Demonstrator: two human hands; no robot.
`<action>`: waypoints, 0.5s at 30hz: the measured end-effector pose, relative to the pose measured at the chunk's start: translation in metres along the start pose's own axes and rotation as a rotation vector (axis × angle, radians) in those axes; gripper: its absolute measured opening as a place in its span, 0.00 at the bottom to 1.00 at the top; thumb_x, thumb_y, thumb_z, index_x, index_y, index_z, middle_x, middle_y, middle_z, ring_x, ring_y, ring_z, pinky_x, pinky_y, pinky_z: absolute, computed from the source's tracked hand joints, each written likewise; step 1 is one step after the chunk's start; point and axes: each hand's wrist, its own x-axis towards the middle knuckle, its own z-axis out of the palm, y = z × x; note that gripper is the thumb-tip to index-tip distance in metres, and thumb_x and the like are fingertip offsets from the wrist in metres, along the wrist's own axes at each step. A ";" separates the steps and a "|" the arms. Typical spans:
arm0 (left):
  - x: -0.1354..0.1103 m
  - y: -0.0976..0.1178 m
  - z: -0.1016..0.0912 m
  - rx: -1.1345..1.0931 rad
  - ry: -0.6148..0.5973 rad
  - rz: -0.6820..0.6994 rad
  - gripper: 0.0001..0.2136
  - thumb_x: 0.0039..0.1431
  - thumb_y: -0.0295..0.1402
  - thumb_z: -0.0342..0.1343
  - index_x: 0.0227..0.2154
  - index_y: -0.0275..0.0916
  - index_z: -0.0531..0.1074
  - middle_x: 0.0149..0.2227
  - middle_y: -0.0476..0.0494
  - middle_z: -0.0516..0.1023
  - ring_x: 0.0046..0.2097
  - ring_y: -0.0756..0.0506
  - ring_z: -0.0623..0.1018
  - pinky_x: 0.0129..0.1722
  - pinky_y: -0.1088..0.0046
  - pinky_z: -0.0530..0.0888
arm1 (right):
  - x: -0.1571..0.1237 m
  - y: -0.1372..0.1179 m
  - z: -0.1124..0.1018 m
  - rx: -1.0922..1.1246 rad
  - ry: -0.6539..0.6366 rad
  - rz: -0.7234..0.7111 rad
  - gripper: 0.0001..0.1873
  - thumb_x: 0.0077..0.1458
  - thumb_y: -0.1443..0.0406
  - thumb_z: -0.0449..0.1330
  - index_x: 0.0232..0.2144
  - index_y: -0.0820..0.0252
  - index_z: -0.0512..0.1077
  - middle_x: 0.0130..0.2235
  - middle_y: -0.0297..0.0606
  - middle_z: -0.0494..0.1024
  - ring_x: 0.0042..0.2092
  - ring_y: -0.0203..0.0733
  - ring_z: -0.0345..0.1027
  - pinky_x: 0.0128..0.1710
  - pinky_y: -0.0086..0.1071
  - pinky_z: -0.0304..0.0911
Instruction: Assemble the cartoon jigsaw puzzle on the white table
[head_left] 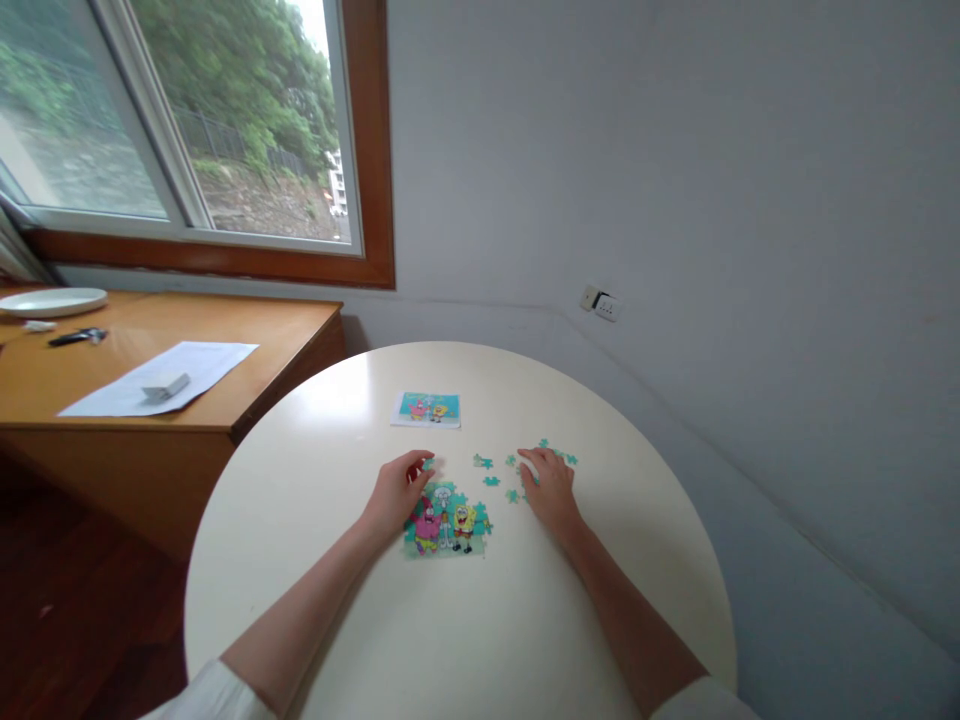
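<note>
A partly joined jigsaw puzzle [444,530] with cartoon figures on a teal background lies on the round table. Just above its upper left edge, my left hand [397,488] pinches a small teal puzzle piece [428,464] between thumb and fingers. My right hand [551,485] rests over loose pieces to the right, its fingers apart and bent downward; part of the pile is hidden under it. Several loose teal pieces lie around that hand, among them one puzzle piece [512,496] near the thumb and another puzzle piece [491,481] between the two hands.
A reference picture card [427,410] lies beyond the puzzle on the white round table [300,600]. At left stands a wooden desk [292,325] with a paper sheet [217,360], a small pale box [165,387], dark keys [79,337] and a white plate [52,302]. A wall borders the right.
</note>
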 end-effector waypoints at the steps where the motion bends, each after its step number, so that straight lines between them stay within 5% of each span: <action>1: 0.000 -0.001 0.000 -0.012 0.008 -0.004 0.13 0.48 0.36 0.51 0.35 0.37 0.72 0.24 0.50 0.70 0.25 0.51 0.67 0.28 0.74 0.66 | 0.001 0.002 -0.002 0.016 0.038 0.021 0.17 0.52 0.67 0.47 0.42 0.57 0.69 0.43 0.40 0.69 0.45 0.43 0.59 0.44 0.37 0.50; 7: 0.002 -0.005 -0.003 -0.078 0.043 -0.025 0.16 0.50 0.42 0.50 0.35 0.35 0.72 0.22 0.51 0.68 0.23 0.52 0.65 0.26 0.75 0.64 | 0.008 0.023 -0.015 -0.035 0.213 0.212 0.17 0.44 0.74 0.46 0.34 0.61 0.69 0.40 0.40 0.70 0.42 0.43 0.60 0.41 0.35 0.49; 15: 0.003 -0.002 -0.003 -0.148 0.042 -0.062 0.18 0.47 0.47 0.52 0.30 0.35 0.72 0.20 0.50 0.68 0.23 0.51 0.65 0.24 0.75 0.64 | 0.009 0.043 -0.013 -0.015 0.240 0.340 0.21 0.41 0.76 0.44 0.34 0.60 0.71 0.41 0.41 0.70 0.42 0.44 0.62 0.40 0.35 0.53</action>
